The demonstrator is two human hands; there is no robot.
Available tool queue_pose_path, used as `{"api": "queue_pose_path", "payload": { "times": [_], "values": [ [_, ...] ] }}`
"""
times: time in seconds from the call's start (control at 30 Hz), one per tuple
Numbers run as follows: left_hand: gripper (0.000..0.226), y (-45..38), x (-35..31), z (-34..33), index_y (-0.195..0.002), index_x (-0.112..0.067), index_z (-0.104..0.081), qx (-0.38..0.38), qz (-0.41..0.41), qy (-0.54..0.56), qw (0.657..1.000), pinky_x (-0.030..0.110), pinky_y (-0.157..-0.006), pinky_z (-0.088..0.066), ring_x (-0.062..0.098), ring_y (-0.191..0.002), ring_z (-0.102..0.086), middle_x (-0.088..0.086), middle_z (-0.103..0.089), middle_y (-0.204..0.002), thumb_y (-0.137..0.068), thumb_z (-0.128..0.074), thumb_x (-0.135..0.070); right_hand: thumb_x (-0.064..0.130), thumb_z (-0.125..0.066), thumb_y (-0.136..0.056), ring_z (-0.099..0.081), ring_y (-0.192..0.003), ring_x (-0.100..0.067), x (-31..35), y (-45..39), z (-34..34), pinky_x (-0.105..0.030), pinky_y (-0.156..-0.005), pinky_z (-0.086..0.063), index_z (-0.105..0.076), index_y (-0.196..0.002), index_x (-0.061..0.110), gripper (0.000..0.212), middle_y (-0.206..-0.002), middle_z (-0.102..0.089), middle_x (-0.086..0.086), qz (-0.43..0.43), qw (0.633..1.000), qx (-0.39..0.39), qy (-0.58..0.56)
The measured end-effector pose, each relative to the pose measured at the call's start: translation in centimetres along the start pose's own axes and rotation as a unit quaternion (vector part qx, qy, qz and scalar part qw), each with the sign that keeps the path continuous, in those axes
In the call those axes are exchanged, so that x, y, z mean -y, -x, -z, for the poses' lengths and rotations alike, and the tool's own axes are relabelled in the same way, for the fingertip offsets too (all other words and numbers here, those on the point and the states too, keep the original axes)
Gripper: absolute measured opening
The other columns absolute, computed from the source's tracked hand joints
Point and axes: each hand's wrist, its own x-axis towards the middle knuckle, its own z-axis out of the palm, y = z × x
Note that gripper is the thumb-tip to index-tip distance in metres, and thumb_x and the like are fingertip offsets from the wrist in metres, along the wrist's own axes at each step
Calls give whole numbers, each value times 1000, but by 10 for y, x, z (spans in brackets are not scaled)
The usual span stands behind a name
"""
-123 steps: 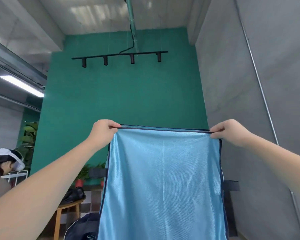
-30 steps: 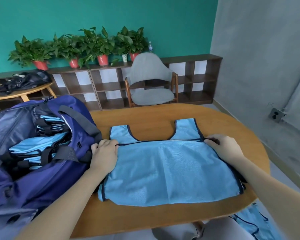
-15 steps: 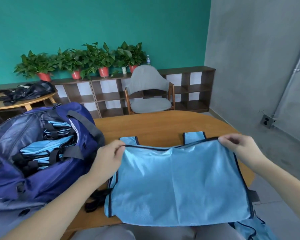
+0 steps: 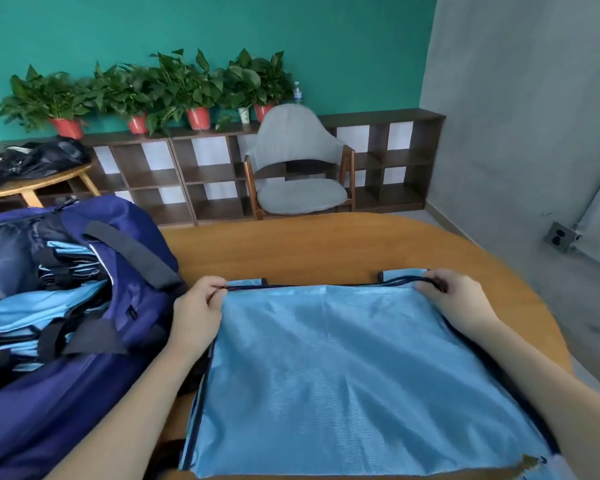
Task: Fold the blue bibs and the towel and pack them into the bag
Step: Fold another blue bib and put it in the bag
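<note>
Both hands have carried the dark-trimmed hem of the shiny light-blue bib (image 4: 329, 368) up and away since half a second ago, so that it now nearly meets the two shoulder straps peeking out along the far edge at mid-frame. That looks like the first fold, bottom to top, almost closed; laying the edge down flat and folding again would seem to be what is left before packing.

The left hand (image 4: 198, 310), at centre left, pinches the hem's left corner between thumb and curled fingers. The right hand (image 4: 458, 303), at centre right, grips the right corner the same way. The bib lies across the lower middle of the frame on the round wooden desk (image 4: 326, 244), its near edge overhanging.

Counted: one bib in hand; one open navy-blue duffel bag (image 4: 94, 306) at the left, touching the left wrist, with several folded blue bibs stacked inside, too bunched to number. A scrap of blue cloth (image 4: 541, 460) shows at the lower right corner. No towel can be made out. Behind stand one grey chair (image 4: 298, 168) and five potted plants (image 4: 153, 88) on the shelf.
</note>
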Motion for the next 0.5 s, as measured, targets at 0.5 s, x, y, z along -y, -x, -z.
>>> {"api": "queue_pose_path", "payload": {
  "times": [0.5],
  "values": [
    [23,4,-10,10,-102,-34,-70,-53,38,190,980,22,-85,-52,8,-93,-68,-4,-71,-101,-90,-75,-15,39,-62,-98,-65,-81,-17,7,3,6,-36,-74,-49,-65,-91,21,20,-87,-71,0,-2,989,-64,-131]
  ]
}}
